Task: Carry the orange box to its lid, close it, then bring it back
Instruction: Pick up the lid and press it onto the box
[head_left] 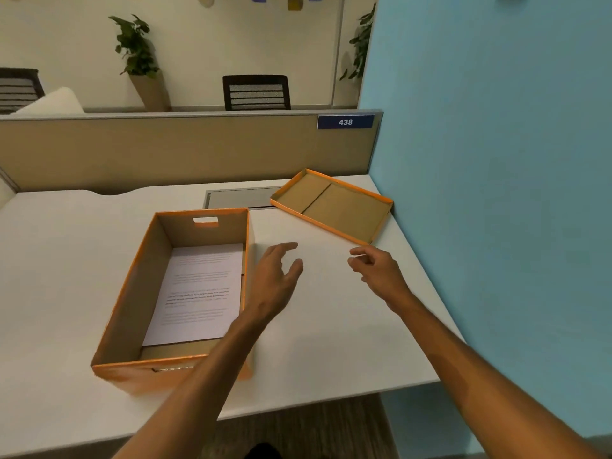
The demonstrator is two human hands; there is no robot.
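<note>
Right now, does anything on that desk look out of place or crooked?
Yes: the orange lid lies upside down and askew at the desk's far right corner, apart from the open orange box.

My one head camera, looking forward and down over the desk.

It sits above and behind my fingers, close enough that both forearms run in from the bottom edge. My left hand [276,276] and right hand [377,271] float mid-picture; the desk [331,326] lies under my fingers, the partition [165,150] rises beyond them, and a blue wall [496,160] stands past my right fingers.
</note>
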